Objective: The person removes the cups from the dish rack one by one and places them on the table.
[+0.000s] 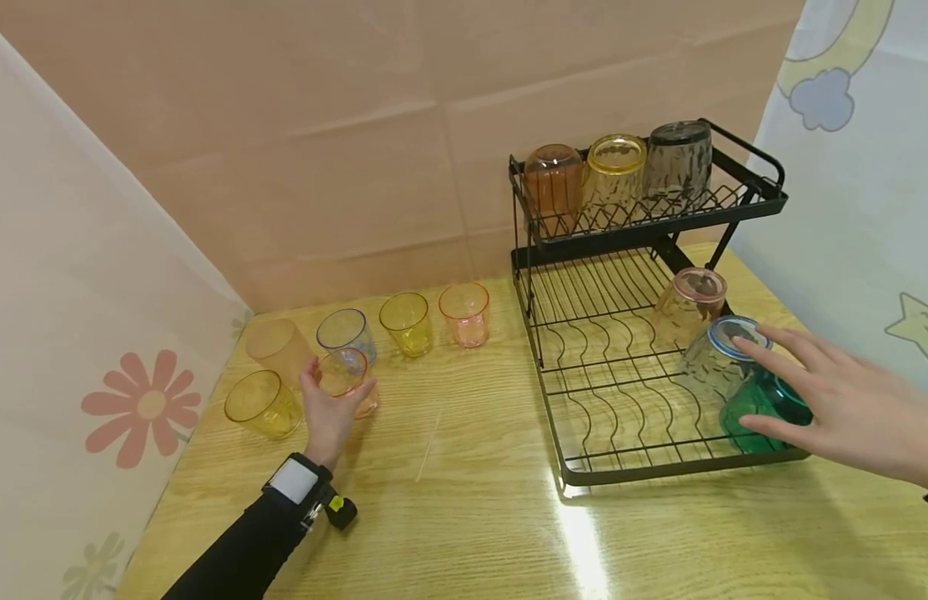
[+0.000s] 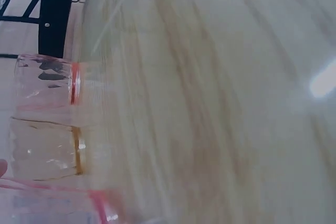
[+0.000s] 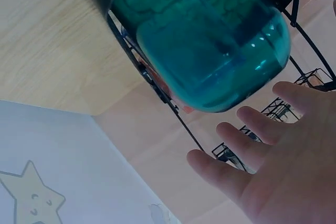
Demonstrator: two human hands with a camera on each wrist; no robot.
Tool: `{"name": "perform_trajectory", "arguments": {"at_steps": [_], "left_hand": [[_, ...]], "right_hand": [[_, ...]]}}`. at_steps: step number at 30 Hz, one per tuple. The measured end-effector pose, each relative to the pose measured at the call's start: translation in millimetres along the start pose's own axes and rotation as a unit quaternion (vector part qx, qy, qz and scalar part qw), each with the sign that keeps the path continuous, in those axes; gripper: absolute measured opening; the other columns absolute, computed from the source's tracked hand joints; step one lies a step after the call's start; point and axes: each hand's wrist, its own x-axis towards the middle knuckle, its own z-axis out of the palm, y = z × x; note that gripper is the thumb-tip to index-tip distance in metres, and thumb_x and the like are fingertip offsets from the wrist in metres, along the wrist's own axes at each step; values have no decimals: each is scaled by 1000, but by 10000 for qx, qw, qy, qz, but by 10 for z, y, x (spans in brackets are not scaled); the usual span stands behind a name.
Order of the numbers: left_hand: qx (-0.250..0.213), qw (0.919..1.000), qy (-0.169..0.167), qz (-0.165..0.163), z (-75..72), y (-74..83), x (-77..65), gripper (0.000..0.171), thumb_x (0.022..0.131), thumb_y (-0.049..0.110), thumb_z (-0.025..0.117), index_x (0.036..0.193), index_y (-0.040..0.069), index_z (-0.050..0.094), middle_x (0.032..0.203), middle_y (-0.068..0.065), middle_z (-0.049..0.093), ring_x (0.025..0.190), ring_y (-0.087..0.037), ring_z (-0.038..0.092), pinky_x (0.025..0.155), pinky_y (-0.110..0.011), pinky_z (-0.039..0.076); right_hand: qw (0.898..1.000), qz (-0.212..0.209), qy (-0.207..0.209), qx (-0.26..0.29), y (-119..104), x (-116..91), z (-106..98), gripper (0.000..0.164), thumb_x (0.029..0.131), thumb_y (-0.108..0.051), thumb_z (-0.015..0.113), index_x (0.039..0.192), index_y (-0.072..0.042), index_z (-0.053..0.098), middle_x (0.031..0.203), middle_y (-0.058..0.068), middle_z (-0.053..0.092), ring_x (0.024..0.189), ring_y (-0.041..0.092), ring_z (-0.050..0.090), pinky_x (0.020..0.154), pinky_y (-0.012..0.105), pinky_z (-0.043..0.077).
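Observation:
My left hand (image 1: 331, 414) grips a clear glass with a red-pink rim (image 1: 364, 402), thumb and fingers on opposite sides near its rim. The same glass (image 2: 47, 205) fills the lower left corner of the left wrist view, with one fingertip (image 2: 2, 168) at its side. Over the front right of the black rack, my right hand (image 1: 846, 408) hovers with fingers spread. Nearest to it are an upside-down green glass (image 1: 759, 417) and a blue-rimmed clear glass (image 1: 714, 367). In the right wrist view, a gap separates the fingers from the green glass (image 3: 210, 51).
Around my left hand stand a yellow glass (image 1: 264, 408), a peach glass (image 1: 278, 346), a blue-rimmed glass (image 1: 347, 329), an amber-yellow glass (image 1: 407, 327) and a pink glass (image 1: 466, 312). The two-tier rack (image 1: 557, 433) holds inverted brown (image 1: 554, 183), yellow-rimmed (image 1: 615, 175), grey (image 1: 679, 162) and pink (image 1: 689, 308) glasses.

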Motion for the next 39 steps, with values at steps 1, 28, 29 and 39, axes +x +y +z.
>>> {"name": "perform_trajectory", "arguments": {"at_steps": [1, 28, 29, 39], "left_hand": [[129, 9998, 4, 157, -10, 2, -1, 95, 76, 8, 83, 147, -2, 20, 148, -26, 24, 139, -38, 21, 111, -52, 20], [3346, 8796, -1783, 2873, 347, 967, -49, 117, 80, 60, 69, 156, 14, -7, 160, -9, -16, 145, -27, -15, 104, -72, 6], [3335, 8765, -1865, 2928, 390, 1002, -80, 117, 80, 61, 69, 157, 14, -6, 161, -8, -15, 145, -26, -16, 104, -72, 6], [3199, 8481, -2428, 3454, 656, 1250, -300, 113, 81, 64, 66, 157, 16, -2, 161, -4, -17, 145, -19, -17, 107, -68, 7]], "right_hand": [[10000, 10, 4, 4, 2, -8, 7, 99, 74, -55, 77, 153, -17, 30, 143, 26, 33, 118, 51, 40, 80, 68, 40], [9991, 24, 412, 123, 31, -47, 178, 65, 70, -49, 82, 114, -6, 60, 103, 18, 51, 77, 27, 53, 52, 36, 43], [9991, 12, 401, 106, 34, -31, 192, 65, 71, -50, 82, 113, -6, 60, 102, 18, 52, 75, 26, 53, 51, 35, 42], [9991, 229, 369, 0, 41, 50, 282, 53, 74, -48, 79, 102, -6, 61, 83, 12, 49, 60, 16, 41, 40, 28, 29]]}}
